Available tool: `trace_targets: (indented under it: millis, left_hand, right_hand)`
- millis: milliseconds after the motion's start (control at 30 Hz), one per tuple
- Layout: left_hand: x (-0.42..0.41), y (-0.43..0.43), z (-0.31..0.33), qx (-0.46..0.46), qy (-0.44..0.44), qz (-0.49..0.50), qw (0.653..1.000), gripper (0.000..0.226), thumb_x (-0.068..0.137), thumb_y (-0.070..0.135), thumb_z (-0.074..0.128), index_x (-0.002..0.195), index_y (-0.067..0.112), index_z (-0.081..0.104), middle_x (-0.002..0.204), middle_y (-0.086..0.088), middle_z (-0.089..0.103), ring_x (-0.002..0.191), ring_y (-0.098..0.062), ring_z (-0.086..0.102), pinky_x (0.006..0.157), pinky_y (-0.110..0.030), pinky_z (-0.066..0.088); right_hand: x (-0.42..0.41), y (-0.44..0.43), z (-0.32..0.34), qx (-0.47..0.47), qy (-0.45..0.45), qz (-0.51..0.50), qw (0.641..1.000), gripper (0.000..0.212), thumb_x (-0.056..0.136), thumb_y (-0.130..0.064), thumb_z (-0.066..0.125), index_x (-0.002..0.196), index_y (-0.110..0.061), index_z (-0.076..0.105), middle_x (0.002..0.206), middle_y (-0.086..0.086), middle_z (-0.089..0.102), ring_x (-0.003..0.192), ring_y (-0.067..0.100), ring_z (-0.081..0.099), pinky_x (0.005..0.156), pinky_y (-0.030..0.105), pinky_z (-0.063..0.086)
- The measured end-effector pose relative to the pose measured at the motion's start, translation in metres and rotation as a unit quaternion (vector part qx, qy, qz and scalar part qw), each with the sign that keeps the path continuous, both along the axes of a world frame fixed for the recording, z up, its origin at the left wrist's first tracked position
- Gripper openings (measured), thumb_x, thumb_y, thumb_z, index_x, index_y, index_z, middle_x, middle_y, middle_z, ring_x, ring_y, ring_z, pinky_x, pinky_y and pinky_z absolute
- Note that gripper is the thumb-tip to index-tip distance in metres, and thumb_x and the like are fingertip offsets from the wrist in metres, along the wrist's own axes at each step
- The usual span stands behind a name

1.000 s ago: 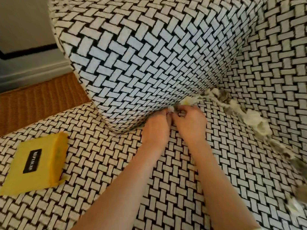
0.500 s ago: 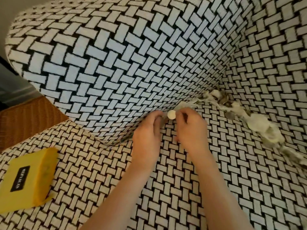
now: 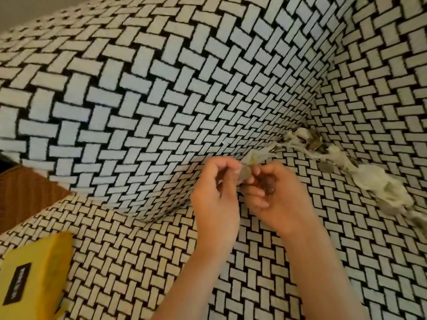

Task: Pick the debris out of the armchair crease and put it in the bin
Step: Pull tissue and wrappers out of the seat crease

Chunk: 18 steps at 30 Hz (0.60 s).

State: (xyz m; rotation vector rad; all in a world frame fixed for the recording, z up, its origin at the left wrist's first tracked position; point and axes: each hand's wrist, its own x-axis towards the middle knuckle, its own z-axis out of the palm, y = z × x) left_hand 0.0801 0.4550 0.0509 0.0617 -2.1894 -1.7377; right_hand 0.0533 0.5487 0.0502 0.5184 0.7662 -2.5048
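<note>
My 2 hands picking debris from the crease of a black-and-white woven armchair.
My left hand pinches a pale disc by its rim, just above the seat. My right hand, fingers curled, grips a brown coin. More debris lies along the crease to the right: pale fluffy wads with flat discs among them. The wads look soft, light and easily torn, so I would take each by its bulk. The discs look hard, thin and slippery, best pinched at the edges. A yellow box sits at left; I cannot tell whether it is the bin.
</note>
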Motion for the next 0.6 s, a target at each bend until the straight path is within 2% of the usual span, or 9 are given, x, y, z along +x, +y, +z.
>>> trace_targets:
  millis: [67, 133, 200, 267, 333, 400, 467, 533, 600]
  left_hand:
    - [-0.004, 0.008, 0.003, -0.004, 0.009, -0.016, 1.000, 0.023, 0.090, 0.003, 0.053, 0.081, 0.024, 0.056, 0.079, 0.004, 0.064, 0.076, -0.005, 0.064, 0.068, -0.015, 0.051]
    - [-0.001, 0.011, 0.001, -0.044, 0.043, -0.039, 0.997, 0.019, 0.089, 0.009, 0.055, 0.081, 0.026, 0.055, 0.083, 0.010, 0.064, 0.078, -0.003, 0.062, 0.064, -0.009, 0.048]
    - [0.002, 0.008, -0.004, -0.137, 0.074, -0.050, 0.987, 0.008, 0.089, 0.024, 0.050, 0.089, 0.031, 0.054, 0.089, 0.017, 0.060, 0.084, -0.004, 0.060, 0.071, -0.012, 0.048]
    - [-0.001, 0.000, -0.010, -0.220, 0.071, -0.055, 0.971, 0.011, 0.089, 0.032, 0.044, 0.096, 0.032, 0.052, 0.091, 0.021, 0.058, 0.087, 0.000, 0.056, 0.078, -0.010, 0.045]
    - [-0.006, -0.004, -0.013, -0.236, 0.056, -0.071, 0.967, 0.012, 0.092, 0.029, 0.046, 0.102, 0.031, 0.053, 0.093, 0.020, 0.059, 0.089, 0.006, 0.055, 0.079, -0.004, 0.042]
    - [-0.011, -0.004, -0.012, -0.222, 0.042, -0.085, 0.970, 0.019, 0.094, 0.015, 0.049, 0.105, 0.029, 0.054, 0.095, 0.026, 0.057, 0.092, 0.017, 0.053, 0.079, 0.000, 0.039]
    - [-0.015, -0.005, -0.011, -0.245, 0.027, -0.076, 0.966, 0.025, 0.093, 0.007, 0.048, 0.110, 0.025, 0.054, 0.097, 0.028, 0.055, 0.091, 0.022, 0.050, 0.081, 0.003, 0.037]
    - [-0.020, -0.007, -0.016, -0.298, 0.011, -0.056, 0.953, 0.030, 0.093, 0.005, 0.049, 0.120, 0.017, 0.054, 0.106, 0.013, 0.064, 0.093, 0.011, 0.056, 0.085, -0.003, 0.040]
    - [-0.023, -0.006, -0.019, -0.353, -0.022, -0.068, 0.933, 0.040, 0.092, 0.006, 0.051, 0.131, 0.014, 0.047, 0.118, -0.003, 0.063, 0.101, -0.012, 0.062, 0.088, -0.024, 0.049]
  right_hand:
    - [0.002, 0.001, 0.000, 0.019, -0.006, -0.018, 1.000, 0.010, 0.077, -0.013, 0.041, 0.072, -0.009, 0.048, 0.061, 0.003, 0.043, 0.040, 0.007, 0.031, 0.029, 0.013, 0.022]
    - [0.004, 0.000, -0.002, 0.055, -0.018, -0.032, 0.998, 0.021, 0.088, -0.016, 0.037, 0.078, -0.007, 0.053, 0.065, 0.004, 0.045, 0.047, 0.009, 0.034, 0.037, 0.017, 0.027]
    - [0.003, -0.001, -0.001, 0.045, -0.033, -0.043, 0.997, 0.028, 0.093, -0.024, 0.037, 0.082, -0.007, 0.056, 0.067, 0.004, 0.047, 0.057, 0.012, 0.038, 0.049, 0.020, 0.033]
    - [0.002, -0.001, 0.002, 0.032, -0.028, -0.055, 0.998, 0.026, 0.094, -0.026, 0.037, 0.086, -0.008, 0.054, 0.070, 0.003, 0.049, 0.061, 0.012, 0.042, 0.051, 0.020, 0.037]
    - [0.002, 0.001, 0.002, 0.038, -0.007, -0.060, 0.997, 0.025, 0.094, -0.023, 0.038, 0.086, -0.007, 0.055, 0.072, 0.003, 0.052, 0.063, 0.012, 0.045, 0.051, 0.020, 0.042]
    - [0.001, 0.002, 0.000, 0.025, 0.012, -0.066, 0.997, 0.022, 0.094, -0.018, 0.039, 0.088, -0.005, 0.056, 0.072, 0.004, 0.053, 0.063, 0.011, 0.046, 0.051, 0.018, 0.045]
    - [-0.001, 0.004, -0.001, 0.031, 0.023, -0.072, 0.997, 0.018, 0.092, -0.012, 0.041, 0.091, -0.004, 0.057, 0.067, 0.002, 0.047, 0.058, 0.008, 0.042, 0.045, 0.015, 0.040]
    - [-0.003, 0.009, -0.003, 0.071, 0.027, -0.080, 0.994, 0.020, 0.093, -0.006, 0.039, 0.090, -0.006, 0.058, 0.056, -0.002, 0.041, 0.047, 0.005, 0.035, 0.037, 0.013, 0.029]
    - [-0.006, 0.016, -0.002, 0.193, 0.048, -0.090, 0.976, 0.027, 0.094, -0.004, 0.035, 0.088, -0.014, 0.059, 0.049, -0.006, 0.036, 0.039, 0.003, 0.028, 0.033, 0.013, 0.022]
